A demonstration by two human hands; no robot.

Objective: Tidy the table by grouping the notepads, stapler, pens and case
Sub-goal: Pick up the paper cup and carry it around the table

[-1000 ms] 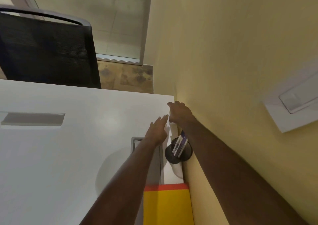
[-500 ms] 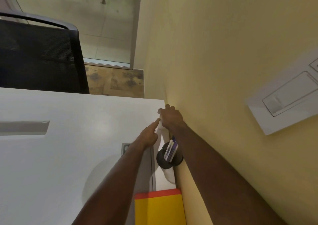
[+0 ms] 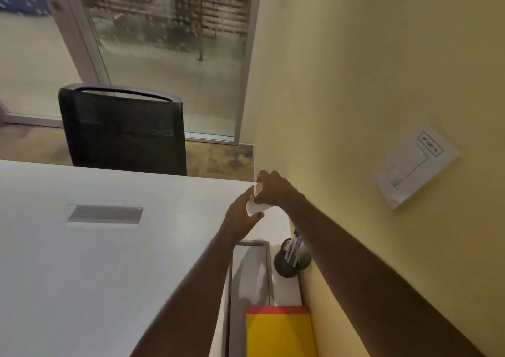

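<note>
My right hand gripped a small white object from above; my left hand was open, cupping it below. Pens stood under my right forearm; I couldn't tell what the object was.

Two bare forearms come up from the lower edge of the frame, sleeveless as far as they show. The left hand and right hand wear no rings, watch or gloves.
</note>
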